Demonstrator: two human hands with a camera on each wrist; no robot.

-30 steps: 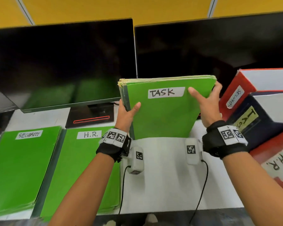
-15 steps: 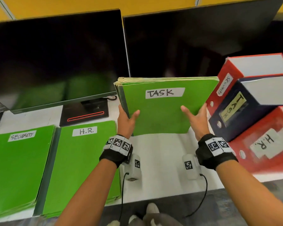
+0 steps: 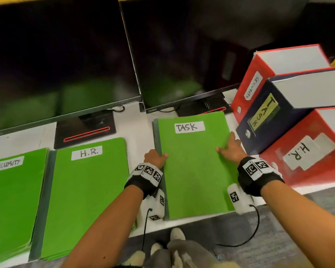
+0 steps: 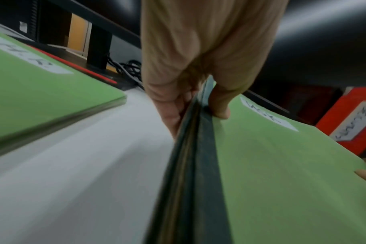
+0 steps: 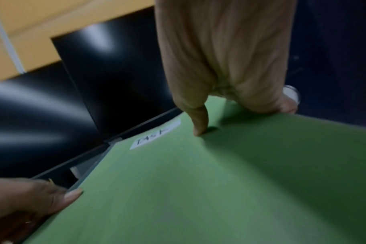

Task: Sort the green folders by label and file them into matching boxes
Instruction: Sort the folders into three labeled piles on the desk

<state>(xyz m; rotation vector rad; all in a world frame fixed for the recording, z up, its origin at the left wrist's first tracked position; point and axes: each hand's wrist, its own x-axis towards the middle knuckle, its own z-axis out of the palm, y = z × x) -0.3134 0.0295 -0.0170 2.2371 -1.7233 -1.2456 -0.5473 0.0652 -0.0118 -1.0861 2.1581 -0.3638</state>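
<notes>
Head view: high, looking down. Wrist views: close, low; all share TASK folder stack [image 3: 193,163].

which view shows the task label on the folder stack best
The head view: the TASK label faces the camera, sharp and readable. In the right wrist view it is small, slanted and blurred; in the left wrist view it is an edge-on, illegible smear.

Green TASK folders [image 3: 193,167] lie flat beside the TASK box [image 3: 263,120].
</notes>
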